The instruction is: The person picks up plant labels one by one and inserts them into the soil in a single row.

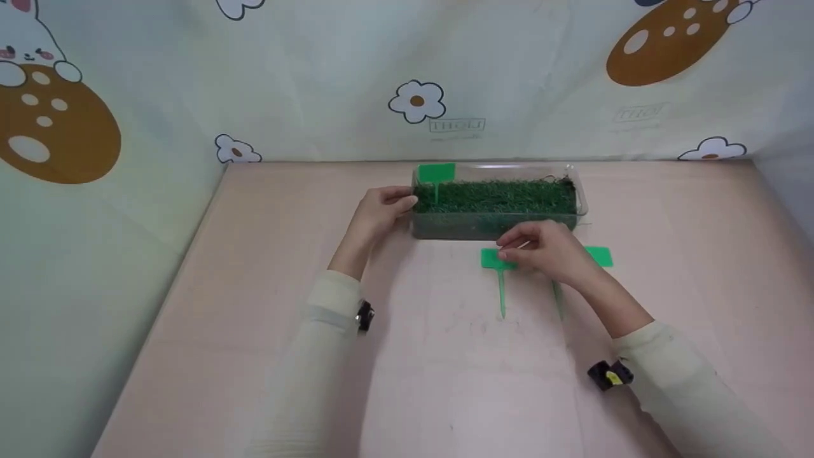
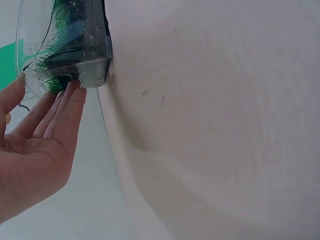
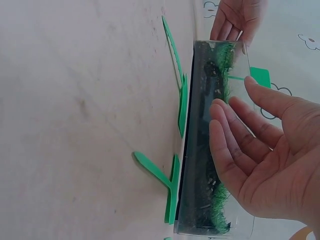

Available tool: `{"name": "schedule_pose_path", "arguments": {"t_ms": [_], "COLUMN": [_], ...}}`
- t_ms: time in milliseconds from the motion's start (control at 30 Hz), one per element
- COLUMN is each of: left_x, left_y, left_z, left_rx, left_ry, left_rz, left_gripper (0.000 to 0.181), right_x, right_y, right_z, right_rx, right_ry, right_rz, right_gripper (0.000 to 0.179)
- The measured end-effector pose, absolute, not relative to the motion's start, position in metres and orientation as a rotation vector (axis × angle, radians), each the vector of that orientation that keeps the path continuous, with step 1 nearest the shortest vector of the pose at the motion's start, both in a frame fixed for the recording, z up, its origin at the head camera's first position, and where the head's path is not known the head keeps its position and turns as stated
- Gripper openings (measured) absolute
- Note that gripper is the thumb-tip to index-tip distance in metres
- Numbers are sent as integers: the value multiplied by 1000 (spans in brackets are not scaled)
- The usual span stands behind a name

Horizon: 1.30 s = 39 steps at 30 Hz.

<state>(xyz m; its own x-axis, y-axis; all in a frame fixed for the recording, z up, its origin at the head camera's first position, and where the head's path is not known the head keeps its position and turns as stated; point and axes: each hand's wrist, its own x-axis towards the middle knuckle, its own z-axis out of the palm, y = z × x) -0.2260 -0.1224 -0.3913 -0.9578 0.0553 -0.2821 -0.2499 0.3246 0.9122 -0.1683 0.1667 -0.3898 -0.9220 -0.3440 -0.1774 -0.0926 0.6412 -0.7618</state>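
Observation:
A clear plastic box (image 1: 445,228) filled with green artificial grass (image 1: 496,197) stands at the back of the table. One green T-shaped plant label (image 1: 437,173) is upright in the grass near its left end. My left hand (image 1: 375,213) touches the box's left end with nearly straight fingers, its thumb at the rim. My right hand (image 1: 550,251) hovers in front of the box, fingers loosely bent and holding nothing. Two more plant labels lie on the table, the left label (image 1: 491,257) partly hidden by that hand in the head view, and the right label (image 1: 599,256) more so.
The pale pink table (image 1: 254,318) extends in front of and beside the box. A patterned curtain (image 1: 331,95) rises just behind it, with more cloth along both sides. Small dark wrist devices sit on both sleeves, including the right device (image 1: 610,375).

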Motion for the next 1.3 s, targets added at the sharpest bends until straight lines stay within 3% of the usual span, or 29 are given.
{"name": "schedule_pose_path", "arguments": {"t_ms": [1300], "left_x": [-226], "left_y": [-124], "left_z": [-391], "left_rx": [-162], "left_ry": [2320], "left_rz": [1674], "left_gripper": [43], "right_x": [-165], "right_y": [170], "right_z": [-389], "right_rx": [-359], "right_ry": [2535], "right_rz": [-1077], "right_gripper": [27]}}
